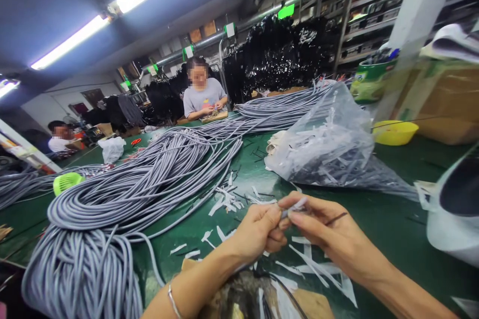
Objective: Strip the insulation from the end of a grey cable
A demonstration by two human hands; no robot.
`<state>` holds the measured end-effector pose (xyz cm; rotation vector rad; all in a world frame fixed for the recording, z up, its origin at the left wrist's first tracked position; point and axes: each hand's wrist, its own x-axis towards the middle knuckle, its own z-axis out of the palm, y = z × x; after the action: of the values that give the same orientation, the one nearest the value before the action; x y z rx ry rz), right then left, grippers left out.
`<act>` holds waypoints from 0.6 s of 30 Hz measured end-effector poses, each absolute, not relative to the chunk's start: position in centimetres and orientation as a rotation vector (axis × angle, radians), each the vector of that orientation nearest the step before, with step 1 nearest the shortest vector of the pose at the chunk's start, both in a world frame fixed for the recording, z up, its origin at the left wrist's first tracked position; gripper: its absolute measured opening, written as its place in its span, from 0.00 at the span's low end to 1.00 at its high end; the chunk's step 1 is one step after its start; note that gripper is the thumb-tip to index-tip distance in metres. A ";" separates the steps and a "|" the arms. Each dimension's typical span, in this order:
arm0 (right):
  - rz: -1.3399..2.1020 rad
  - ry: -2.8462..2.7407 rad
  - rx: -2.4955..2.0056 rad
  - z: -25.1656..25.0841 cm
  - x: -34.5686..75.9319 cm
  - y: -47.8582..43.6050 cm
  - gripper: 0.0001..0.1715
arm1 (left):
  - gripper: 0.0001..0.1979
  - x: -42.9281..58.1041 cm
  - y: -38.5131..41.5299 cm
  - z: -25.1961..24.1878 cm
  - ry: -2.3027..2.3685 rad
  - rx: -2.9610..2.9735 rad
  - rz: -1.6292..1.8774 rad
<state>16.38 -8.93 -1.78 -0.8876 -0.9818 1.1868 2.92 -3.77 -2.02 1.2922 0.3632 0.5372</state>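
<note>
Near the middle of the head view, my left hand (264,227) is closed round a grey cable end (285,214). My right hand (318,217) meets it from the right, thumb and fingers pinched on a pale strip (300,203) at the cable's tip. The two hands nearly touch. Below them lies a worn brown board (314,304) with dark leads and white scraps on it. White strips (228,200) are scattered on the green table (258,174) around my hands. A long bundle of grey cables (127,184) fills the left side.
A clear plastic bag of white scraps (322,149) stands beyond my right hand. Behind it are a yellow bowl (395,132), a green tub (372,79) and a cardboard box (445,99). A green basket (68,183) sits at the left. Two people sit farther back.
</note>
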 end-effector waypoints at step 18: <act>1.171 -0.725 -0.901 -2.2 14.6 -8.7 0.30 | 0.28 3.0 -4.7 -2.4 0.466 1.397 0.848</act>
<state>14.65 -8.74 -2.20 -0.9007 -0.7254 1.1709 3.03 -4.75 -2.39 1.3974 0.4657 0.8478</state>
